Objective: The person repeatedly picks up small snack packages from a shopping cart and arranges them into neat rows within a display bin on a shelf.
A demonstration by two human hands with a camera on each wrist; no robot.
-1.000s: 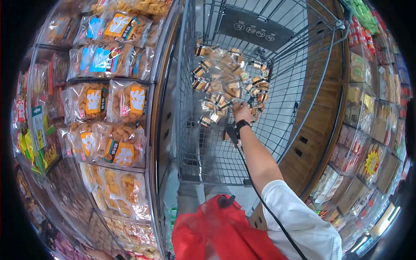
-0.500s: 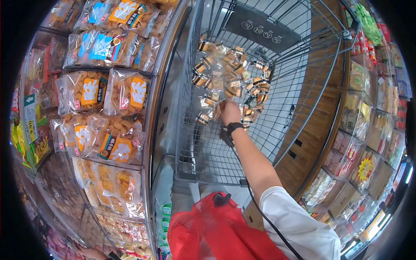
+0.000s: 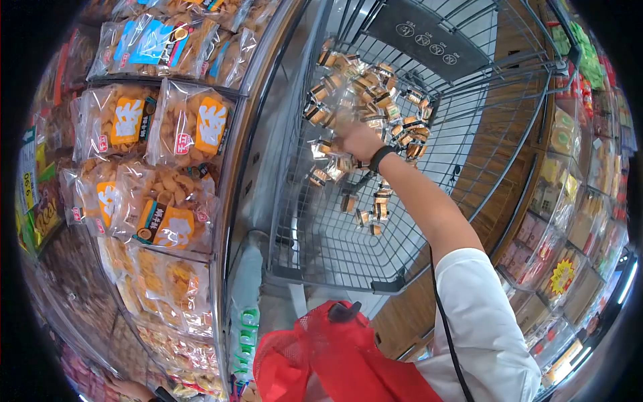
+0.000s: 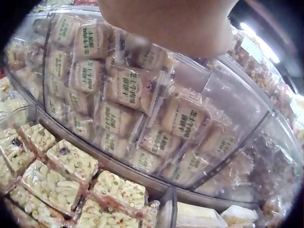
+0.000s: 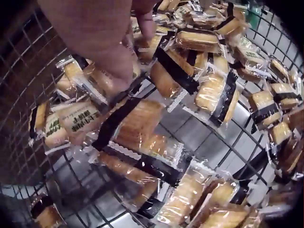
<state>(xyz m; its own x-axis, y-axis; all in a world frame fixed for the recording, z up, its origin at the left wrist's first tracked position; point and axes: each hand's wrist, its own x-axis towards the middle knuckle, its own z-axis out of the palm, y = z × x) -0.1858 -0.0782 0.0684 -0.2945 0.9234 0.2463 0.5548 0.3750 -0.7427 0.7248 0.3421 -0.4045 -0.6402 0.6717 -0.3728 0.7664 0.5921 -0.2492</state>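
While the right hand [image 3: 357,141] lies sunk among the wrapped biscuit packets [image 3: 372,90] heaped in the wire cart [image 3: 315,244], its grip cannot be told. The left hand [image 4: 166,21], a blur before shelved snack bags [image 4: 126,88], is equally unreadable.

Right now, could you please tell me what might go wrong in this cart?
The small wrapped packets lie loose on the cart's wire mesh; the right hand among them may push some through the gaps. The cable along that arm could snag on the cart rim.
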